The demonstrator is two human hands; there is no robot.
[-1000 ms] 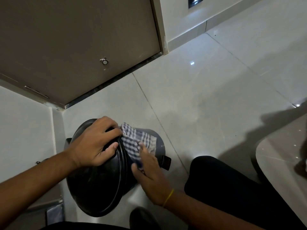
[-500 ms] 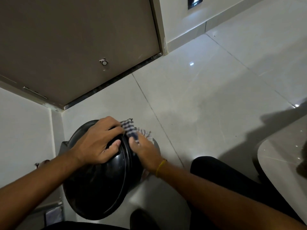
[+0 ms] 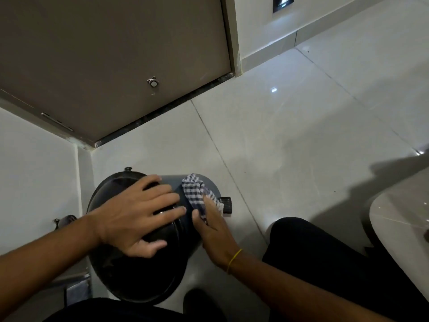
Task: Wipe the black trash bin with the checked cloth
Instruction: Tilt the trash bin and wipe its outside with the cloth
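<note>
The black trash bin (image 3: 130, 275) stands on the tiled floor in the corner, tilted toward me, its round lid facing the camera and its foot pedal (image 3: 226, 204) pointing right. My left hand (image 3: 137, 211) lies spread over the lid and its rim, holding the bin steady. My right hand (image 3: 212, 225) presses the blue-and-white checked cloth (image 3: 197, 195) flat against the bin's grey side wall, just right of the lid. Part of the cloth is hidden under my palm.
A brown door (image 3: 104, 54) with a small stopper (image 3: 152, 82) closes the far side. A white wall (image 3: 34, 170) bounds the left. My dark trouser leg (image 3: 325, 263) is at lower right, beside a pale rounded fixture (image 3: 404, 224). Glossy floor tiles (image 3: 301, 135) spread to the right.
My right hand slid the cloth up toward the bin's rim, then back down its side wall. My left hand shifted further over the lid. The bin turned slightly, showing its pedal again.
</note>
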